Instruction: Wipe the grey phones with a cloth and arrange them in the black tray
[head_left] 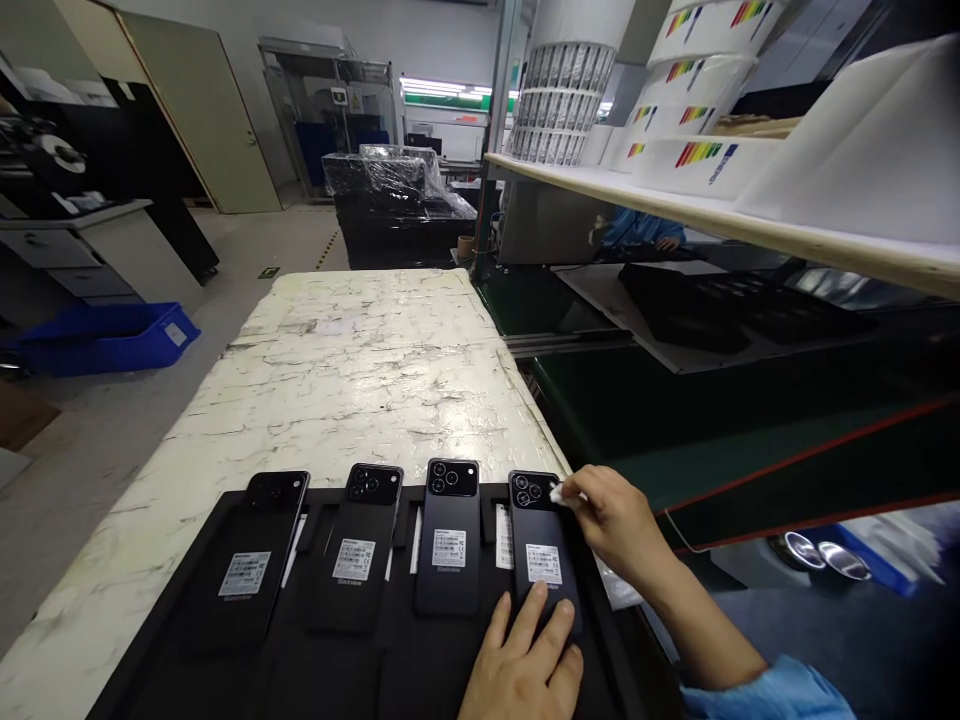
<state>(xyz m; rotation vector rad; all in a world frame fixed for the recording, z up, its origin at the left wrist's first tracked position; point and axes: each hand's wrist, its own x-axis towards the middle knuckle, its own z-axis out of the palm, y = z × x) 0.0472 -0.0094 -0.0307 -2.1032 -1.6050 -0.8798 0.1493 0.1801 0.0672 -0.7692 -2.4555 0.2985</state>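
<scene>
My right hand (611,520) pinches a small white wipe (556,494) against the camera area of the rightmost smartphone (536,535), at its upper right corner. My left hand (525,665) rests with fingers spread on the lower back of that same phone, just under its white label (543,564). Several dark phones lie face down in a row in a black foam tray (330,680). To the left of the worked one are another phone (448,540), a third phone (356,550) and a far-left phone (255,570), each with a printed label.
The tray sits on a worn cream-coloured tabletop (375,350). Along the right runs a dark green conveyor belt (637,420), under a wooden shelf (675,205) stacked with label rolls (566,95). A blue bin (112,335) stands on the floor at left. Another person's hand (667,243) shows behind the shelf.
</scene>
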